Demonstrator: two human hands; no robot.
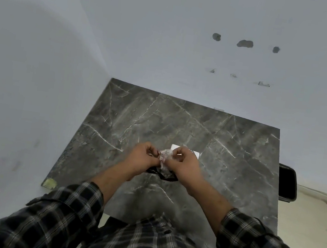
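Over the middle of a dark grey marble table (229, 151), both my hands hold a small crumpled clear plastic wrapper (165, 156) with pinkish-white contents. My left hand (142, 157) pinches its left side with curled fingers. My right hand (184, 163) pinches its right side between thumb and fingers. Under the hands lies a dark round object (163, 174), mostly hidden. A white card with black print (194, 152) lies flat on the table just beyond my right hand.
The table stands in a corner of pale walls (64, 43); the back wall has several holes (245, 43). A black chair or stool (287, 184) stands past the table's right edge. A yellowish patch (49, 183) marks the table's near left corner. Cream floor shows at the right.
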